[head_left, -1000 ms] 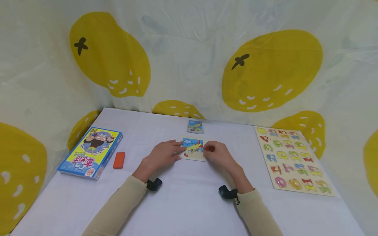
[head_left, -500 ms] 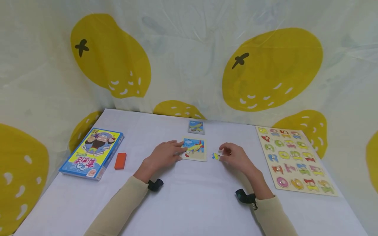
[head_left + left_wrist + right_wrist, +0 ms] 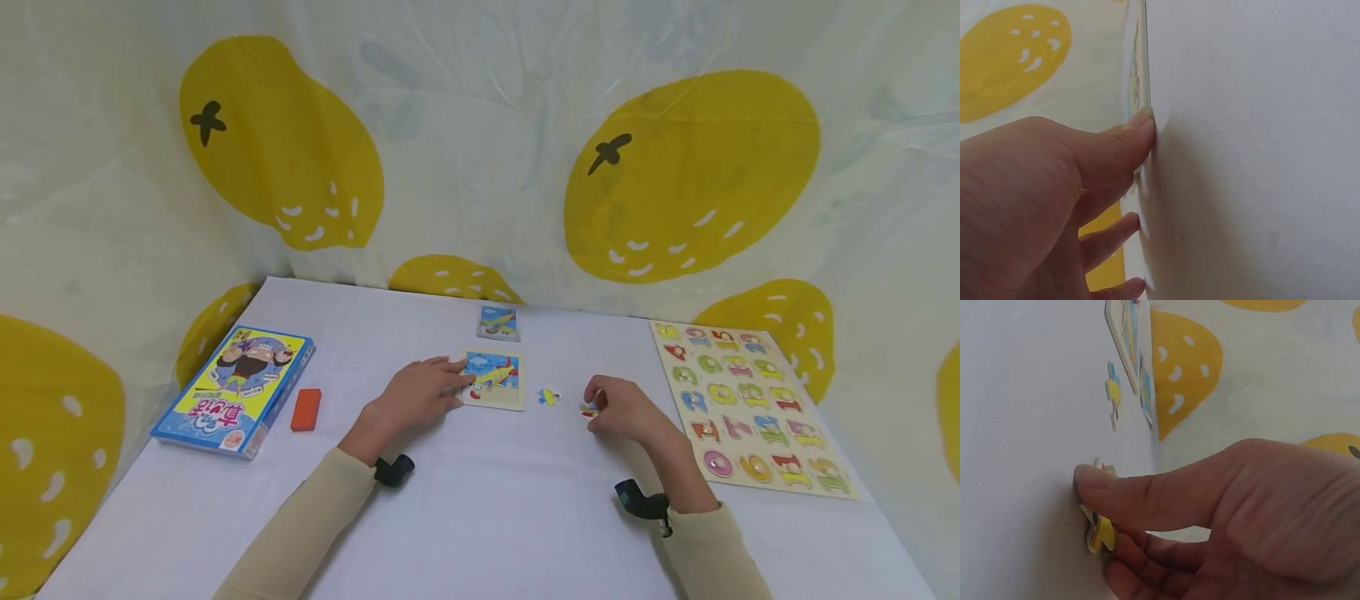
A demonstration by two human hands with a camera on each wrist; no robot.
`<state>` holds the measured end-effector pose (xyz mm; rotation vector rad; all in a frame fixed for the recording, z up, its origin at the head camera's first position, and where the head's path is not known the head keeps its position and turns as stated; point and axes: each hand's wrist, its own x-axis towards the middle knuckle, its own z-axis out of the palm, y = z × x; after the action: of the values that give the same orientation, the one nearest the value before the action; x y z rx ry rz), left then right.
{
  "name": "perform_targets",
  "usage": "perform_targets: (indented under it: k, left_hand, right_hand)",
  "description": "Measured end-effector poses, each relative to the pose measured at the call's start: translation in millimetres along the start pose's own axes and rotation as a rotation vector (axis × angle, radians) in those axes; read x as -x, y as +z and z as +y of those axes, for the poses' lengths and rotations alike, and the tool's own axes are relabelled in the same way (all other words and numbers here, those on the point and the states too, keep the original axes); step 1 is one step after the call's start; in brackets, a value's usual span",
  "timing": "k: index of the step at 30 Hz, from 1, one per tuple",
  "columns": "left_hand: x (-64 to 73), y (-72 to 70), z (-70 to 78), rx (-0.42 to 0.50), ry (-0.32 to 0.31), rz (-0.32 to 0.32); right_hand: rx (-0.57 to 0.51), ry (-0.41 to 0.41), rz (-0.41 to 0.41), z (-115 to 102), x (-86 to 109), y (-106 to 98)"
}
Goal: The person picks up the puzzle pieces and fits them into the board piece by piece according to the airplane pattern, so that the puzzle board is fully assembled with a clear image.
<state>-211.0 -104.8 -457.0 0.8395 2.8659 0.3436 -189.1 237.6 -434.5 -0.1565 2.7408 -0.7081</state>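
Note:
A small jigsaw puzzle board (image 3: 493, 404) with a yellow plane picture lies mid-table. My left hand (image 3: 420, 390) rests at its left side, fingertips over the edge. In the left wrist view, the thumb touches the edge of the board (image 3: 1143, 69). Right of the board, my right hand (image 3: 633, 410) pinches a puzzle piece (image 3: 588, 411), close over the cloth. Part of that puzzle piece (image 3: 1105, 534), yellow and pale, shows below the thumb in the right wrist view; the rest is hidden. Between board and right hand lies a loose blue-and-yellow puzzle piece (image 3: 549, 397).
Behind the board lies a small plane picture (image 3: 498, 322). A boxed game (image 3: 236, 387) and an orange block (image 3: 305, 409) are at left. A wooden number board (image 3: 738, 400) lies at right. A lemon-print curtain (image 3: 480, 150) stands behind the white table.
My right hand has moved right from the board's edge. A blue-and-yellow piece now lies beside the board, and the hand holds another piece farther right. The left hand has stayed in place.

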Motion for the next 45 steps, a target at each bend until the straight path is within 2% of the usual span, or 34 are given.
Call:
perform_targets:
  k: [7, 15, 19, 22, 28, 32, 37, 45]
  left_hand:
    - [-0.4, 1.2, -0.3, 0.005, 0.001, -0.002]
    - [-0.4, 3.6, -0.8, 0.011, 0.011, 0.003]
    - [-0.7, 3.7, -0.9, 0.009, 0.010, 0.008]
    - [-0.3, 3.6, -1.0, 0.012, 0.005, 0.009]
    - [1.1, 3.6, -2.2, 0.009, -0.007, 0.006]
    - [0.9, 3.7, -3.0, 0.010, -0.006, 0.010]
    - [0.3, 4.2, -2.6, 0.017, -0.007, 0.015]
    - [-1.1, 2.9, -2.2, 0.024, 0.014, 0.028]
  right_hand:
    - [-0.062, 0.039, -0.002, 0, -2.2, 2]
    - [-0.162, -0.111, 0.012, 0, -11.2, 11]
    - [-0.148, -0.152, 0.071, -4, -13.3, 13]
    - [-0.141, -0.148, 0.109, -8, -14.6, 14]
    - [-0.254, -0.095, 0.060, -26, -15.6, 16]
    - [-0.286, -0.056, 0.089, -39, -20.5, 21]
    - [-0.325, -0.078, 0.154, -47, -30.4, 30]
    - [-0.405, -0.103, 0.140, -57, -37.9, 39]
